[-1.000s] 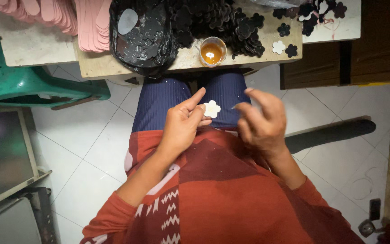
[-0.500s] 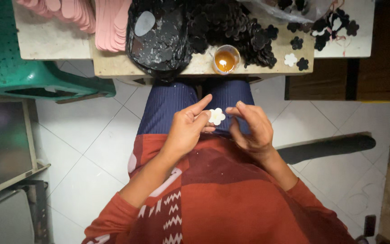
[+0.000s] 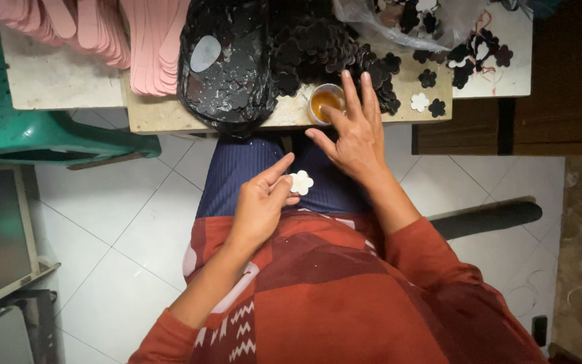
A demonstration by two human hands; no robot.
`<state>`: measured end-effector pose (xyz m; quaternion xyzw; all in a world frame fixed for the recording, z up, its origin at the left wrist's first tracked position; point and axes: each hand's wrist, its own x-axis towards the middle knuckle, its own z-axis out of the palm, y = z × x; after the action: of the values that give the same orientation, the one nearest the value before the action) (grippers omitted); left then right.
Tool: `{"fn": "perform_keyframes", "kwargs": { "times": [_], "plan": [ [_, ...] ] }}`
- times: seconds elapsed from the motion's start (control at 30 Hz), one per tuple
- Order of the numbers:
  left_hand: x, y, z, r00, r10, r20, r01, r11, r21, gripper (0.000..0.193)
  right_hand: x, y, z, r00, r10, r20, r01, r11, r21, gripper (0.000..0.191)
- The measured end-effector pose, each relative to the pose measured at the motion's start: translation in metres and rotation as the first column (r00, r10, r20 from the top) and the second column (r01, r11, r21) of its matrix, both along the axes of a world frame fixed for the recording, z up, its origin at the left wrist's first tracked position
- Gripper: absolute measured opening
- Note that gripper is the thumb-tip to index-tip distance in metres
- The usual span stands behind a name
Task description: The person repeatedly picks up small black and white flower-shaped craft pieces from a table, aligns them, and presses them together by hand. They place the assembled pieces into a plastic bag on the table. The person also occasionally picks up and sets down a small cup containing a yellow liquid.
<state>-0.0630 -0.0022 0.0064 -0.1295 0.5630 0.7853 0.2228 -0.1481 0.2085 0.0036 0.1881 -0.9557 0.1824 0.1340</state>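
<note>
Over our lap, against the blue striped trousers (image 3: pixel 250 172), our left hand (image 3: pixel 261 205) pinches a small white flower-shaped foam cutout (image 3: pixel 300 182) between thumb and forefinger, the other fingers curled in; the grip is closed on one edge and most of the flower shows beyond the fingertips. Our right hand (image 3: pixel 351 135) is spread open and holds nothing, its forefinger reaching to the rim of a small clear cup of amber liquid (image 3: pixel 323 102), probably glue, which stands at the near edge of the low wooden board (image 3: pixel 156 114). We cannot tell whether the fingertip touches the liquid.

We judge the step in hand to be taking glue on the right fingertip while the left hand keeps the white flower ready. The next move would call for a light dab only, then bringing the finger back to the flower's face without smearing the trousers.

Around the cup lie a heap of dark flower-shaped cutouts (image 3: pixel 318 47), a black plastic bag of dark scraps (image 3: pixel 227 74), a stack of pink foam strips (image 3: pixel 102 34) and, farther right, one more white flower cutout (image 3: pixel 419 102). A green plastic stool (image 3: pixel 42 135) stands to the left.
</note>
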Motion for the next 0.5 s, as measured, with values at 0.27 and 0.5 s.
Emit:
{"fn": "perform_keyframes", "kwargs": {
  "times": [0.27, 0.5],
  "plan": [
    [-0.0011, -0.0059, 0.0001, 1.000, 0.007, 0.005, -0.007, 0.999, -0.037, 0.046, -0.0051, -0.0015, -0.0125, 1.000, -0.025, -0.016, 0.025, 1.000, 0.012, 0.043],
    [-0.0022, -0.0050, 0.0011, 1.000, 0.002, -0.005, -0.002, 0.998, -0.057, 0.046, -0.0030, 0.0033, -0.0092, 0.999, -0.040, -0.025, 0.040, 0.999, -0.012, 0.042]
  ]
}}
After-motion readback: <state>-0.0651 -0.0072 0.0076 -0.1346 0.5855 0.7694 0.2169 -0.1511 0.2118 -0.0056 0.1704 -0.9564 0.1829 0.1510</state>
